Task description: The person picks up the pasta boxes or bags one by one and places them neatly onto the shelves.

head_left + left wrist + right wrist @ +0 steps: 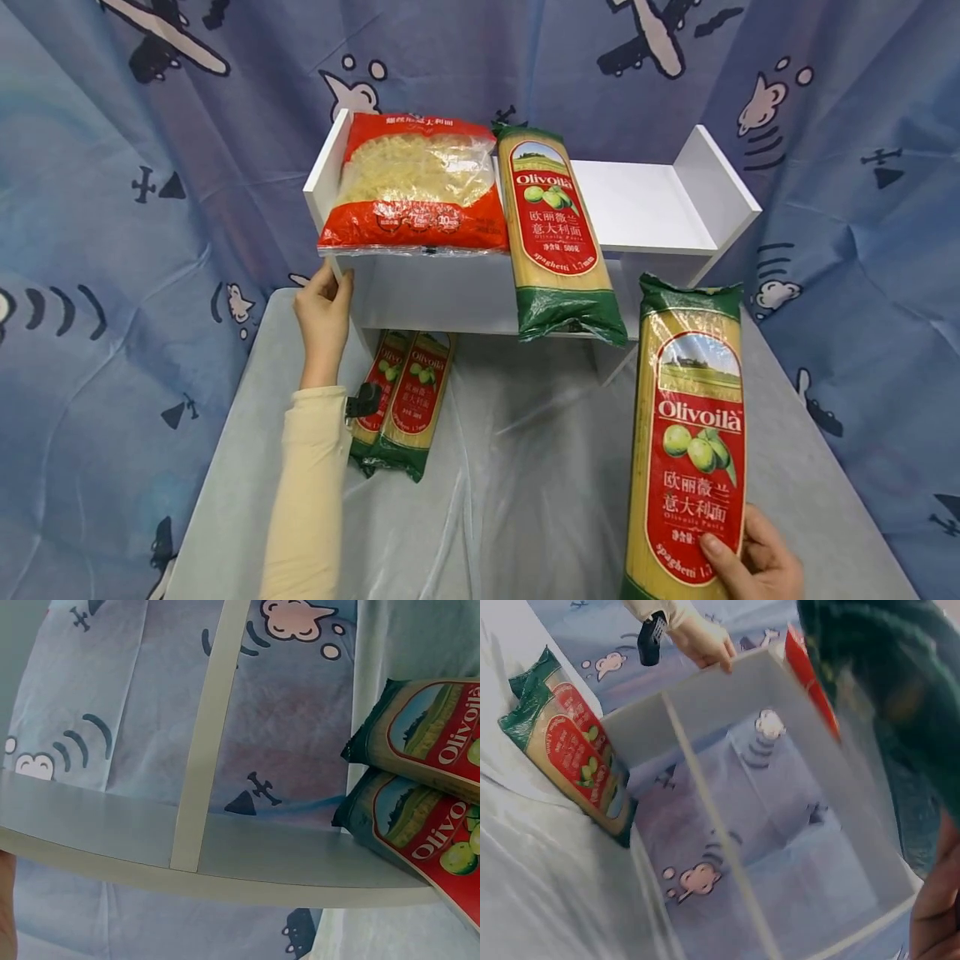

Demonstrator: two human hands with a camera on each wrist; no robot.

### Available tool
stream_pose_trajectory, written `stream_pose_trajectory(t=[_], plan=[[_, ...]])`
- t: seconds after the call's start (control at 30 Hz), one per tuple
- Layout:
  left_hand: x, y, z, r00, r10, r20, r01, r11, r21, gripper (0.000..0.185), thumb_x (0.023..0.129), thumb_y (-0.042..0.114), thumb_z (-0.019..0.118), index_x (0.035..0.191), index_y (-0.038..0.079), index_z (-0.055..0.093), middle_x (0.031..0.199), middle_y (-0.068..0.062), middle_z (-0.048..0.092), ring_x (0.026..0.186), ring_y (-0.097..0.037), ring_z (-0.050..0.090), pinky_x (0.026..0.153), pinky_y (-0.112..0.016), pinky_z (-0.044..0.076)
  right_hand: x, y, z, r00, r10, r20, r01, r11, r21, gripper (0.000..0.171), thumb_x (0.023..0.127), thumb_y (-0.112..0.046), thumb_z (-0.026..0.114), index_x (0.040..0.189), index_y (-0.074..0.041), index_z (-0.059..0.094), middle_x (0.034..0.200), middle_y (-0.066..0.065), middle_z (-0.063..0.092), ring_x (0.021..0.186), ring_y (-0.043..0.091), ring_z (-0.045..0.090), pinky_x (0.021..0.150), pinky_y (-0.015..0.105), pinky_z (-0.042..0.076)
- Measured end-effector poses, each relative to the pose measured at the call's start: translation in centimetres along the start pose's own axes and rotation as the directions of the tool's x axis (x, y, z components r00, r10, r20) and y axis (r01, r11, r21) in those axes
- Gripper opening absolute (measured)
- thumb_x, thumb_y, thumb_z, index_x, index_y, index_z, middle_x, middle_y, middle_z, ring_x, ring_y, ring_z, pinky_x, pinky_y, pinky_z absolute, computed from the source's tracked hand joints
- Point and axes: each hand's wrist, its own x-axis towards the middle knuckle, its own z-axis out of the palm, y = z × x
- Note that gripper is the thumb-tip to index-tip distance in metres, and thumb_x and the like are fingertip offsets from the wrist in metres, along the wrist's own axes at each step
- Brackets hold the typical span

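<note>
My right hand (761, 558) grips the lower right part of a spaghetti pack (701, 392), thumb on its red label. The pack stands nearly upright in the head view, in front of the white shelf's right side. Its green end (885, 667) looms blurred in the right wrist view. With fingers bent at the edge, my left hand (322, 321) holds the left side of the white shelf (652, 200). Just above that hand, a red and clear pasta bag (416, 187) lies on the top board. Another spaghetti pack (558, 225) lies beside it, its green lower end overhanging the front.
Two more spaghetti packs (416, 392) lean overlapping on the grey cloth-covered table (517, 500), below the shelf's left part. A thin divider (712, 810) crosses the shelf's opening. Blue patterned curtain (90, 208) hangs behind and at both sides.
</note>
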Motion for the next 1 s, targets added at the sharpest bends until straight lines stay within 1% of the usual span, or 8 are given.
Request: stream_pose_trajectory(t=[0.17,0.33,0.47,0.57,0.63,0.77,0.9,1.0], plan=[[0.2,0.0,0.1,1.000,0.001,0.016,-0.001,1.000,0.010,0.017,0.091,0.006,0.062,0.102,-0.004,0.069,0.062,-0.014,0.054,0.052,-0.004,0.039,0.051,-0.019,0.031,2.6,-2.5,-0.1,0.987,-0.147,0.068,0.139,0.984,0.110,0.043,0.087,0.025,0.039,0.112,-0.001,0.063,0.086,0.008,0.071,0.064,0.014,0.068,0.052,0.023,0.052],[0.2,-0.1,0.0,1.000,-0.001,0.008,0.000,1.000,0.014,0.015,0.090,0.004,0.062,0.099,-0.005,0.069,0.057,-0.005,0.048,0.050,-0.005,0.037,0.049,-0.019,0.030,5.5,-4.7,0.0,0.966,-0.203,0.159,0.166,0.962,0.219,0.040,0.088,0.023,0.035,0.116,0.007,0.059,0.089,0.013,0.071,0.064,0.018,0.068,0.054,0.026,0.053],[0.2,-0.2,-0.2,1.000,-0.007,0.019,0.007,1.000,0.004,0.018,0.091,0.005,0.061,0.104,-0.004,0.070,0.060,-0.015,0.054,0.051,-0.003,0.038,0.050,-0.019,0.031,7.9,-6.3,0.6,0.944,-0.230,0.235,0.162,0.947,0.277,0.042,0.090,0.022,0.031,0.121,0.008,0.056,0.092,0.015,0.070,0.067,0.019,0.069,0.057,0.025,0.053],[0.2,0.0,-0.3,1.000,-0.011,0.014,0.011,1.000,0.014,0.018,0.091,0.003,0.061,0.104,-0.006,0.069,0.061,-0.019,0.054,0.051,-0.001,0.037,0.051,-0.017,0.030,9.5,-7.3,1.5,0.952,-0.194,0.235,0.124,0.951,0.282,0.038,0.091,0.019,0.034,0.120,0.009,0.057,0.089,0.017,0.070,0.065,0.021,0.069,0.054,0.026,0.053],[0.2,-0.1,-0.2,1.000,-0.010,0.006,0.010,1.000,0.020,0.016,0.090,0.003,0.061,0.100,-0.006,0.069,0.058,-0.016,0.052,0.050,0.000,0.036,0.050,-0.017,0.029,10.4,-7.8,2.2,0.967,-0.148,0.208,0.088,0.958,0.273,0.034,0.092,0.017,0.037,0.117,0.009,0.058,0.088,0.017,0.069,0.064,0.021,0.068,0.053,0.027,0.053],[0.2,-0.3,-0.1,1.000,0.000,0.002,0.000,1.000,0.027,0.013,0.091,0.006,0.062,0.093,-0.005,0.069,0.057,-0.006,0.047,0.049,-0.003,0.035,0.050,-0.019,0.028,11.8,-8.2,3.1,0.980,-0.088,0.179,0.047,0.974,0.224,0.030,0.093,0.013,0.041,0.114,0.005,0.061,0.083,0.013,0.070,0.062,0.019,0.068,0.052,0.026,0.052],[0.1,-0.1,-0.1,1.000,0.010,0.009,-0.010,0.999,0.033,0.015,0.091,0.006,0.062,0.099,-0.004,0.070,0.057,-0.008,0.049,0.049,-0.004,0.036,0.049,-0.020,0.029,12.8,-8.4,3.8,0.985,-0.048,0.167,0.016,0.982,0.188,0.027,0.094,0.009,0.045,0.112,0.001,0.063,0.080,0.010,0.071,0.060,0.017,0.068,0.052,0.024,0.051],[0.2,0.0,-0.1,1.000,0.016,0.008,-0.016,0.999,0.033,0.016,0.091,0.005,0.062,0.101,-0.005,0.070,0.056,-0.007,0.047,0.049,-0.004,0.035,0.049,-0.019,0.028,13.4,-8.6,4.1,0.983,-0.026,0.183,-0.016,0.975,0.223,0.025,0.095,0.006,0.046,0.112,0.001,0.062,0.083,0.011,0.071,0.063,0.017,0.068,0.055,0.025,0.052]])
